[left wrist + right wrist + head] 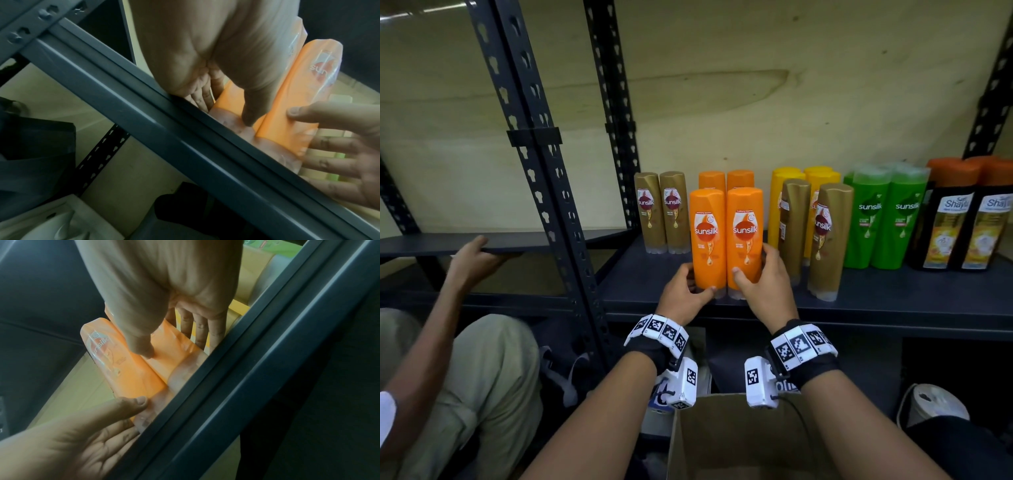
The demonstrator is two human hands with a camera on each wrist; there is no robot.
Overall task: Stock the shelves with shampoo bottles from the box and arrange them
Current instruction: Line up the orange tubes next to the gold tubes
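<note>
Two orange Sunsilk bottles stand side by side near the front of the dark shelf (893,301). My left hand (697,282) grips the left orange bottle (708,236) low down, thumb on its front and fingers along its left side. My right hand (751,262) grips the right orange bottle (745,236) the same way from the right. The left wrist view shows my left hand (226,110) on the left bottle (232,94). The right wrist view shows my right hand (174,340) on the right bottle (176,350). Two more orange bottles (726,180) stand behind. The cardboard box (739,438) sits open below my wrists.
Brown bottles (662,212) stand to the left of the orange ones, two more brown ones (825,240) before yellow bottles (787,185), then green (887,219) and black bottles (962,222) to the right. A perforated upright (544,171) stands left. Another person's hand (472,253) rests on the neighbouring shelf.
</note>
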